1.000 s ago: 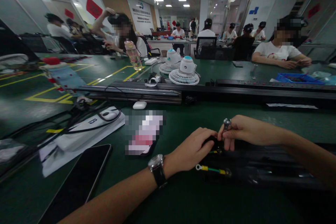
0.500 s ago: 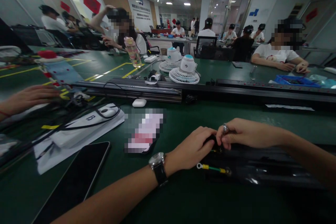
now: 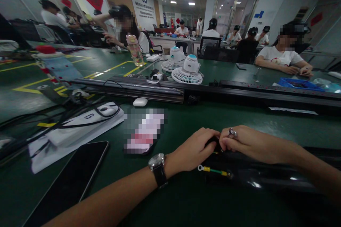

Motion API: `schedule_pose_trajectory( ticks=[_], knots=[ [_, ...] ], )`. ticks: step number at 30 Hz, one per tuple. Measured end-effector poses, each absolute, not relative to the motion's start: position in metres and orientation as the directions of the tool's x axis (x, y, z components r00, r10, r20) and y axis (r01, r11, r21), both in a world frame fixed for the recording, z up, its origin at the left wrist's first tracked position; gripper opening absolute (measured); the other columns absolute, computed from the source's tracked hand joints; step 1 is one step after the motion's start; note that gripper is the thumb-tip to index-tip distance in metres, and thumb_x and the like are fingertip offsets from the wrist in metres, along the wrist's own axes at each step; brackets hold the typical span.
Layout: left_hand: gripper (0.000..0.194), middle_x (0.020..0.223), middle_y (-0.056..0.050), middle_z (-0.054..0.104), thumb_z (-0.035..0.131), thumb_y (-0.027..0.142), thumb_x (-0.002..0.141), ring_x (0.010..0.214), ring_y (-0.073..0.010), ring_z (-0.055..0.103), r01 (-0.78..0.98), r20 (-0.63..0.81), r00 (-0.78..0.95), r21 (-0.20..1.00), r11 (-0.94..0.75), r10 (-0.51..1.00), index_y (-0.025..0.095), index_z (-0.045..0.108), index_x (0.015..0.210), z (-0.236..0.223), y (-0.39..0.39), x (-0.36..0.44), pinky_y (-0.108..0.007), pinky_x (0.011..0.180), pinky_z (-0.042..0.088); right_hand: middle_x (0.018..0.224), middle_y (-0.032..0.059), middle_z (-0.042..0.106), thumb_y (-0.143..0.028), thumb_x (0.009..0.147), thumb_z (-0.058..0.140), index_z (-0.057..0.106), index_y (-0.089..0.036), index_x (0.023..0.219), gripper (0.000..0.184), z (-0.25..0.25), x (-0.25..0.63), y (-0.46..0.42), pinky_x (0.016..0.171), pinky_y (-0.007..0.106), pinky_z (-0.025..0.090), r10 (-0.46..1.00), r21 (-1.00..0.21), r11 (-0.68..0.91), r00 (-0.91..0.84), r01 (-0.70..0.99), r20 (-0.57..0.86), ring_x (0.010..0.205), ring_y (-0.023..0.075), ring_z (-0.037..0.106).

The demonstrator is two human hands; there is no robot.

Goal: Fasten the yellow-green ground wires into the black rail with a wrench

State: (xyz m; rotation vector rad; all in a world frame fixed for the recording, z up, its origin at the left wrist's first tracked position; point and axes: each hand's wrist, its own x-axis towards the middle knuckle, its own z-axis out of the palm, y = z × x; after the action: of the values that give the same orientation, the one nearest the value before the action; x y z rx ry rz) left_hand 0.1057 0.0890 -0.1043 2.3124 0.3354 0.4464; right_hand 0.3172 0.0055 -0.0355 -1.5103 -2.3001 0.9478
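My left hand (image 3: 194,150), with a watch on its wrist, is closed around a small black part (image 3: 215,144). My right hand (image 3: 241,142), with a ring on one finger, meets it from the right; its fingers are curled in a pinch at the same spot. What lies between the right fingertips is mostly hidden. Below both hands lies a long glossy black piece (image 3: 255,177), partly under the right forearm. From its left end sticks out a short green wire (image 3: 214,171) with yellow sleeves and a ring terminal (image 3: 200,167).
Left of my hands lie a phone with a lit screen (image 3: 145,131), a dark tablet-like device (image 3: 69,181) and a white power strip (image 3: 85,122) on paper. Behind are a white case (image 3: 140,102), long metal rails (image 3: 149,90) and two white fans (image 3: 187,71). Co-workers sit beyond.
The other person's hand at the left edge has gone out of view. My right hand has turned slightly and its wrist sits a little lower; my left hand keeps its hold.
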Motion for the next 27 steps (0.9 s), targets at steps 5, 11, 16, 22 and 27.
schedule_pose_trajectory(
  ticks=[5,11,16,22,27],
  knots=[
    [0.025,0.125,-0.008,0.064,0.044,0.020,0.106,0.117,-0.0221,0.059,0.104,0.226,0.901,0.717,-0.689,0.371,0.021,0.061,0.125,-0.105,0.089,0.106,-0.042,0.105,0.049,0.112,0.0012,0.076,-0.023,0.106,0.046,0.073,-0.024,0.105,0.027,-0.029,0.325,0.005,0.098,0.032,0.044,0.867,-0.571,0.311,-0.473,0.760,-0.157,0.106,0.0184,0.068],
    [0.027,0.125,-0.006,0.064,0.047,0.023,0.106,0.118,-0.0212,0.060,0.115,0.227,0.891,0.727,-0.677,0.394,0.023,0.060,0.130,-0.105,0.090,0.105,-0.041,0.105,0.048,0.101,0.0046,0.079,-0.034,0.108,0.045,0.077,-0.019,0.095,0.038,-0.022,0.335,0.004,0.084,0.029,0.049,0.872,-0.532,0.270,-0.438,0.802,-0.218,0.091,0.0195,0.071],
    [0.027,0.126,-0.006,0.064,0.047,0.024,0.106,0.119,-0.0215,0.059,0.120,0.222,0.890,0.727,-0.676,0.397,0.023,0.060,0.130,-0.104,0.090,0.105,-0.041,0.106,0.048,0.096,0.0029,0.078,-0.031,0.106,0.050,0.076,-0.020,0.118,0.031,-0.022,0.338,0.002,0.075,0.027,0.049,0.904,-0.559,0.210,-0.378,0.802,-0.202,0.086,0.0177,0.071],
    [0.027,0.124,-0.007,0.065,0.046,0.024,0.107,0.117,-0.0224,0.059,0.122,0.217,0.896,0.719,-0.684,0.387,0.022,0.061,0.129,-0.102,0.090,0.105,-0.042,0.103,0.050,0.082,0.0014,0.077,-0.037,0.107,0.047,0.079,-0.020,0.105,0.036,-0.030,0.337,-0.002,0.063,0.027,0.046,0.950,-0.604,0.146,-0.282,0.784,-0.136,0.071,0.0164,0.069],
    [0.027,0.124,-0.008,0.065,0.047,0.023,0.106,0.116,-0.0229,0.060,0.112,0.228,0.896,0.716,-0.690,0.382,0.021,0.061,0.128,-0.102,0.090,0.105,-0.043,0.102,0.051,0.081,0.0003,0.076,-0.031,0.106,0.049,0.077,-0.021,0.096,0.032,-0.032,0.326,-0.005,0.068,0.029,0.045,0.941,-0.542,0.232,-0.328,0.808,-0.086,0.072,0.0156,0.068]
  ],
)
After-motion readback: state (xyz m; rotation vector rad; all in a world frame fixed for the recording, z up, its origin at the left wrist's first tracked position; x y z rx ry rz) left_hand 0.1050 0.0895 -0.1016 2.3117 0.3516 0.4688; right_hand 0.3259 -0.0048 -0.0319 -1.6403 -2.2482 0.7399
